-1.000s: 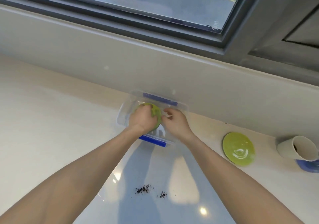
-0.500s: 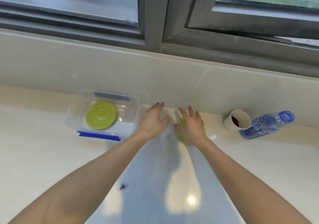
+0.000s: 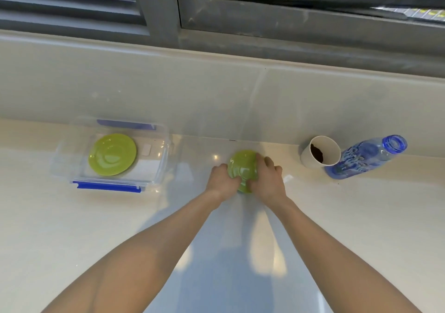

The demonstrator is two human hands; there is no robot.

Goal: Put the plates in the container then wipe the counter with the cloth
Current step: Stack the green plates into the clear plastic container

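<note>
A clear plastic container with blue clips sits on the counter at the left, and one green plate lies flat inside it. A second green plate is at the centre of the counter near the wall, tilted up between both hands. My left hand grips its left edge and my right hand grips its right edge. No cloth is in view.
A white paper cup with dark grounds inside lies on its side to the right, against a blue plastic bottle without a cap. A tiled wall and grey window frame rise behind the pale glossy counter.
My hands left the first plate in the container, moved right to the second plate and closed on it. The view shifted right, and the dark crumbs on the counter are out of sight now.
</note>
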